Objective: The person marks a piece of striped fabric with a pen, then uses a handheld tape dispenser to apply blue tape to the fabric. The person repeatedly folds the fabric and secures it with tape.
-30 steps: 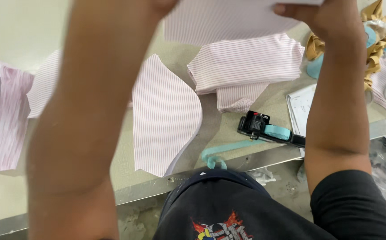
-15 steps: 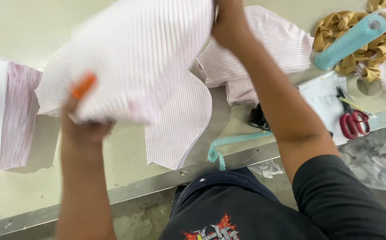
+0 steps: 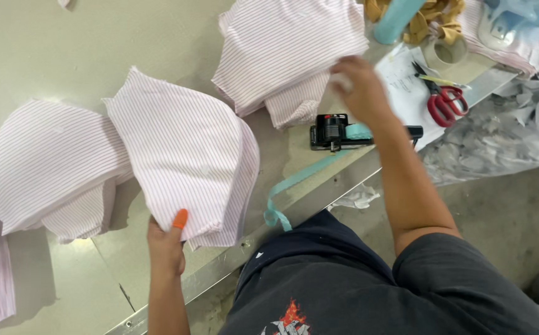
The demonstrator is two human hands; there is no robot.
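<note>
My left hand (image 3: pixel 167 241), with an orange cot on the thumb, grips the near edge of a pink-striped cut fabric piece (image 3: pixel 179 146) lying on top of a small stack on the table. My right hand (image 3: pixel 359 87) is blurred and rests at the near edge of a folded pile of the same striped fabric (image 3: pixel 285 46); whether it pinches the cloth is unclear. A black tagging tool with a teal handle (image 3: pixel 337 131) lies just below that hand.
Another striped stack (image 3: pixel 52 161) lies at the left. A teal ribbon (image 3: pixel 294 186) trails to the table's metal edge (image 3: pixel 220 267). Red-handled scissors (image 3: pixel 440 99) rest on a paper sheet at right, beside a tape roll (image 3: pixel 444 53) and fabric scraps.
The striped piece that both hands held up in the air now lies flat on the stack. My right hand has let it go and moved right to the folded pile.
</note>
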